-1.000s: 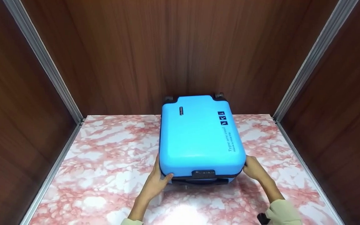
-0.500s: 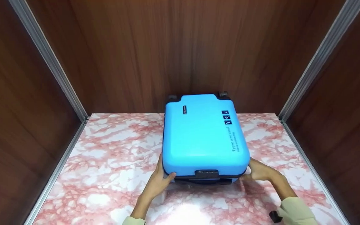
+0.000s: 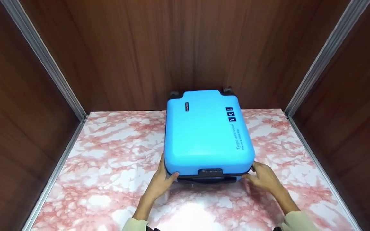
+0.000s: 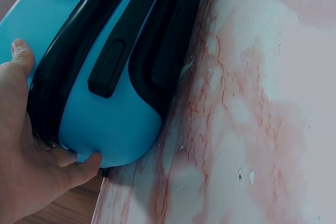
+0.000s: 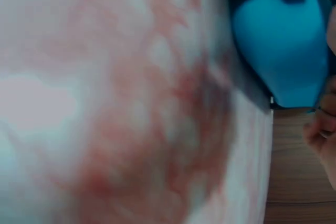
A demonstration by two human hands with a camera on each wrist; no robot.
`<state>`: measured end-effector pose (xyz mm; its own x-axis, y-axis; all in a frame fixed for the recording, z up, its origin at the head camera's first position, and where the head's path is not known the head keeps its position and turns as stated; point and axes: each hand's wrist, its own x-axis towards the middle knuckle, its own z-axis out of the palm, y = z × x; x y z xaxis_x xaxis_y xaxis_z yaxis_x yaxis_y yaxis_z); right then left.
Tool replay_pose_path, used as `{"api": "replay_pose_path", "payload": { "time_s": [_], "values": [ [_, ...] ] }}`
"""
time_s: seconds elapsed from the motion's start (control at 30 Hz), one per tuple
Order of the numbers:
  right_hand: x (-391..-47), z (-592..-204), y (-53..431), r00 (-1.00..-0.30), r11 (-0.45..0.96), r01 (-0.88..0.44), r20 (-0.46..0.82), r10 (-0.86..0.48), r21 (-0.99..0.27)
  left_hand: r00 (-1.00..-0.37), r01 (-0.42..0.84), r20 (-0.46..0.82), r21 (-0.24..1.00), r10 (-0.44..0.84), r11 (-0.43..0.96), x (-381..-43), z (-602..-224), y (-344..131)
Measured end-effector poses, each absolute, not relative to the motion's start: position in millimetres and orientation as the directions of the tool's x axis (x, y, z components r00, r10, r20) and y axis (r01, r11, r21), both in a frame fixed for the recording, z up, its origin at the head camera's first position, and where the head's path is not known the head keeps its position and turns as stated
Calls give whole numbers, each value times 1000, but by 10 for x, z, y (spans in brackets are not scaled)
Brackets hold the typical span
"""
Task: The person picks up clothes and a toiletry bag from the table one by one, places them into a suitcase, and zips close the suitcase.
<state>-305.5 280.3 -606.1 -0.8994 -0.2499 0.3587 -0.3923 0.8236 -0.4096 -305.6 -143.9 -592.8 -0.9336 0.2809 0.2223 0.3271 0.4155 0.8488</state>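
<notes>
A bright blue hard-shell suitcase [image 3: 207, 128] lies flat, its wheels towards the back wall and its black carry handle [image 3: 207, 180] facing me. My left hand [image 3: 160, 183] grips the near left corner, thumb on the front edge. The left wrist view shows that hand [image 4: 37, 161] with its fingers round the corner, across the black zip band [image 4: 52, 82]. At the near right corner, my right hand [image 3: 265, 176] has curled fingers against the rim, beside a small dark piece. Only part of that hand [image 5: 326, 119] shows in the right wrist view; whether it pinches a zip pull is unclear.
The suitcase rests on a pink-and-white marbled tabletop [image 3: 114, 144]. Dark wood panels [image 3: 133, 57] enclose the back and both sides, with grey metal strips [image 3: 48, 61] at the corners. A bright glare falls on the table in front.
My right hand slipped lower beneath the near right corner half a second ago, and now is back at the rim with its thumb showing. The left hand keeps its grip; the suitcase stays put.
</notes>
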Motion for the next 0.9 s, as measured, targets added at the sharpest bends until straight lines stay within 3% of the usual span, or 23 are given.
{"api": "replay_pose_path", "payload": {
  "time_s": [0.27, 0.57, 0.9],
  "values": [
    [-2873, -6189, 2587, -832, 862, -365, 540, -131, -353, -940, 308, 202, 848, 273, 431, -3052, -5912, -1466],
    [-2716, -6212, 2428, -872, 874, -247, 490, -12, -419, -935, 323, 215, 845, 282, 427, -3044, -5921, -1449],
    [-2611, -6253, 2186, -790, 919, -213, 612, 39, -333, -940, 311, 203, 842, 275, 441, -3056, -5906, -1442]
  ]
}}
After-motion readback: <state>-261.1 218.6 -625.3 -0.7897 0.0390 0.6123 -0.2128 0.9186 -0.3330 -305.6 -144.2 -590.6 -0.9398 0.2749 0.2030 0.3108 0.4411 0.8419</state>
